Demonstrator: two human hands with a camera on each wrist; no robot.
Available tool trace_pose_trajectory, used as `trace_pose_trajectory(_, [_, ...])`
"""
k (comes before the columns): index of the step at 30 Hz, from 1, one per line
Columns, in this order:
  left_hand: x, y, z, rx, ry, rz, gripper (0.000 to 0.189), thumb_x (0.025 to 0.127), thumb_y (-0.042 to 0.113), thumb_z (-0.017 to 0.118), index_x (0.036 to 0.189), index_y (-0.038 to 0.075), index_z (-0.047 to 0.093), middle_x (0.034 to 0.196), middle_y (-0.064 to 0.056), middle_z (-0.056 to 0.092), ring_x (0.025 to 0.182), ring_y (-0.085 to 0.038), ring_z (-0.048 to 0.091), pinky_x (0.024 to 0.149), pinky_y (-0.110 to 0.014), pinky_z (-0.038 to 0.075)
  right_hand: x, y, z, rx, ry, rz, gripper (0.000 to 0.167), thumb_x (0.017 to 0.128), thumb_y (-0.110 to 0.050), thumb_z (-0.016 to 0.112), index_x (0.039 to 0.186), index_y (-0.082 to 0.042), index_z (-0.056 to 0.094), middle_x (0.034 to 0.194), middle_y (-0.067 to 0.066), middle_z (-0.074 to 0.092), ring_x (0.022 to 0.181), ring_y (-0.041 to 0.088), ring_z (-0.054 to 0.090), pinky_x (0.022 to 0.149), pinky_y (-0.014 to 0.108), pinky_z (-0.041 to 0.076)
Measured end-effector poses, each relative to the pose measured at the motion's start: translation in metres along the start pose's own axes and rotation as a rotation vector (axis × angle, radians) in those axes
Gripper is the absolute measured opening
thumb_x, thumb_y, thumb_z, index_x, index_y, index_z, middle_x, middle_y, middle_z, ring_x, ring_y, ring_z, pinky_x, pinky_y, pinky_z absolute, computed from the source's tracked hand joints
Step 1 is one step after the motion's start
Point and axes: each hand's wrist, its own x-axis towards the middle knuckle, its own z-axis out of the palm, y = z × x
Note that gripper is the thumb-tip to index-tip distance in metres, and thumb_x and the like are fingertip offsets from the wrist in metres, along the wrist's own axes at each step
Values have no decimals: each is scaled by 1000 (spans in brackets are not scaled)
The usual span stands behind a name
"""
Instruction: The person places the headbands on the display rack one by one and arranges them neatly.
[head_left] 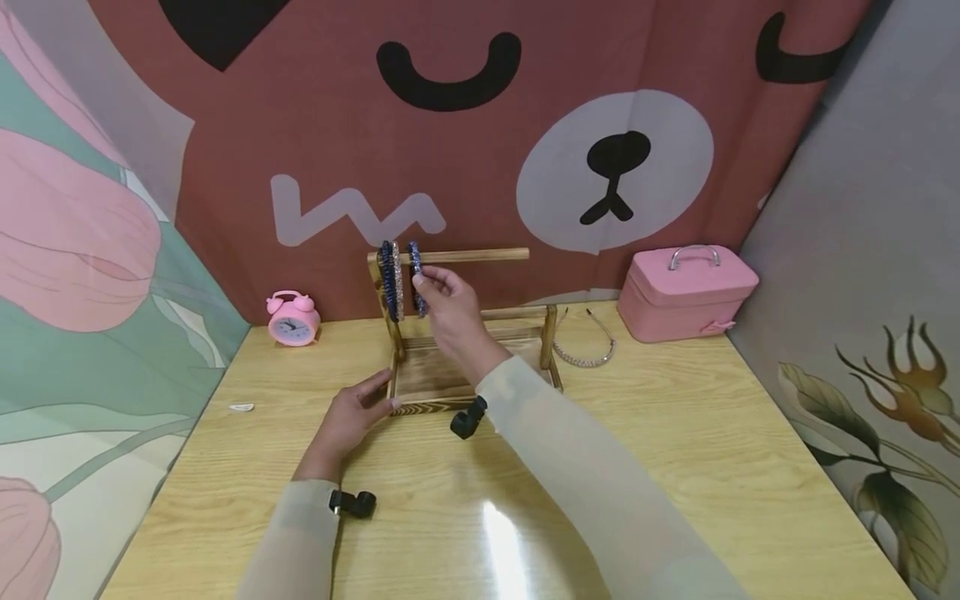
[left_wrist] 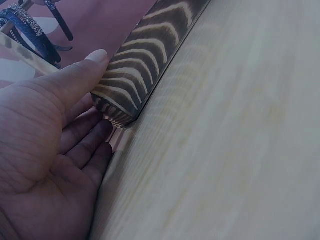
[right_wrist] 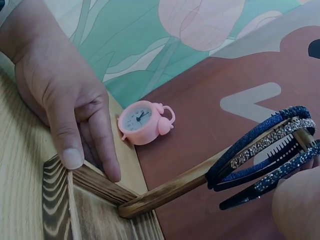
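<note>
A wooden rack (head_left: 472, 255) with a raised horizontal rod stands on the table. Near the rod's left end hang a dark blue headband (head_left: 387, 279) and a silvery sparkling headband (head_left: 397, 279). Just right of them, my right hand (head_left: 453, 312) pinches a blue glittery headband (right_wrist: 287, 169) between thumb and fingers; it hangs at the rod. Low at the rack's front left corner, my left hand (head_left: 350, 421) touches the base (left_wrist: 145, 55). Its thumb lies at the striped front piece's top edge, and the other fingers lie along the left side, nearly straight in the right wrist view.
Right of the rack, another beaded headband (head_left: 587, 362) lies on the table (head_left: 675, 467). A pink case (head_left: 686, 296) stands at the back right, and a pink alarm clock (head_left: 292, 321) at the back left. A small white item (head_left: 242, 407) lies near the left edge.
</note>
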Motion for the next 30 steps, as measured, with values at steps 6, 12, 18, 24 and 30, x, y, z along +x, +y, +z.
trace_pose_trajectory(6, [1,1,0,-5,-4,-17,67,103,29,80,163,17,54,167,-12,51,156,-35,47,129,-54,39,-9,3,-21,-94,-2,-9,27,105,-11,75,130,-4,71,108,-2,68,98,10,65,92,24,56])
trace_pose_trajectory(12, [1,1,0,-18,-8,-26,67,102,30,81,163,18,55,167,-11,51,157,-34,46,130,-53,38,-29,-8,-64,-293,-55,-34,35,107,-24,74,139,-11,70,124,8,70,117,24,68,109,35,57])
trace_pose_trajectory(18, [0,0,1,-20,-2,-26,66,102,29,80,162,17,55,167,-12,52,157,-35,46,131,-54,37,-46,-38,-114,-487,18,-128,34,105,-27,77,135,-11,72,117,-1,70,112,19,64,96,27,55])
trace_pose_trajectory(24, [-1,0,2,-9,-12,-41,66,103,29,80,163,19,54,168,-11,50,159,-35,43,132,-54,34,-56,-68,-194,-606,86,-236,36,106,-23,76,131,2,70,105,-10,71,100,9,66,89,20,58])
trace_pose_trajectory(30, [0,3,-1,1,-7,-40,66,103,29,79,163,18,54,168,-12,51,159,-36,43,132,-55,34,-54,-83,-277,-871,77,-231,40,106,-31,76,130,1,72,109,-5,74,100,4,66,86,13,55])
